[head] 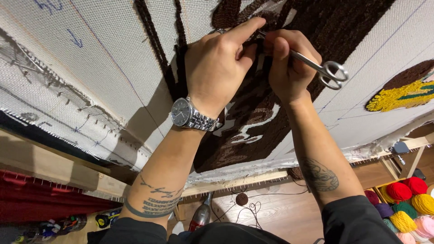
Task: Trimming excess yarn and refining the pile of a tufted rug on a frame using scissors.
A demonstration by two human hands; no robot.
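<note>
One stretched canvas [90, 68] (wooden frame [235, 181])

Single view, head-worn camera: set at the person's head, facing forward and tilted against a stretched cloth [81, 68] on a wooden frame [235, 181], close enough that the cloth fills the upper two thirds of the picture. Both forearms rise from the lower edge into the centre, the left hand [217, 68] and right hand [289, 63] near the top, at short range. Lower margin looks past the frame to the floor [275, 212] and yarn balls [407, 203] at right; no second view shares the scene.
</note>
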